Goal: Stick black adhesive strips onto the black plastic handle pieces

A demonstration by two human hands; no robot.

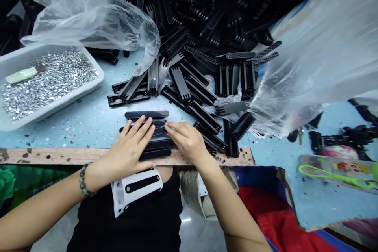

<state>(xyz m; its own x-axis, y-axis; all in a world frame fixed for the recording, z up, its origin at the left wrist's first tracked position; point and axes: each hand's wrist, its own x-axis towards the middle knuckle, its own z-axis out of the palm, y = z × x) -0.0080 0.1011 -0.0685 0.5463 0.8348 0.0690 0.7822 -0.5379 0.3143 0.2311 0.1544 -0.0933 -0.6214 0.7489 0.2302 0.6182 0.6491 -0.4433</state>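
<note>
Black strips: Flat black strips [150, 134] lie in a loose, overlapping stack at the near edge of the surface [88, 130], directly under both hands.

Left hand: The left hand [126, 145] lies flat across the stack, fingers spread. A green beaded bracelet [84, 179] circles the wrist.

Right hand: The right hand [186, 141] rests on the strips' right end, fingers angled toward the left hand.

Grip state: Both grips are open, pressing on the strips from above; neither is clamped around anything.

Near edge: A wooden strip [59, 156] borders the surface just beneath the hands. Below it, a white piece with a black slot [136, 189] rests against the person's black top [124, 228].

Left side: A white tray [71, 100] holds small silver pieces [50, 90] and a pale green tool [22, 75].

Centre: Black comb-toothed pieces [180, 84] lie scattered beyond the hands, thickening into a heap further back.

Far side: A clear plastic bag [97, 19] sags at upper left; a clear plastic sheet [310, 59] hangs at upper right. Lime-green scissors [330, 176] lie at far right.

Risk: The stack overhangs nothing yet, but a careless push could slide strips over the wooden strip and into the lap.
</note>
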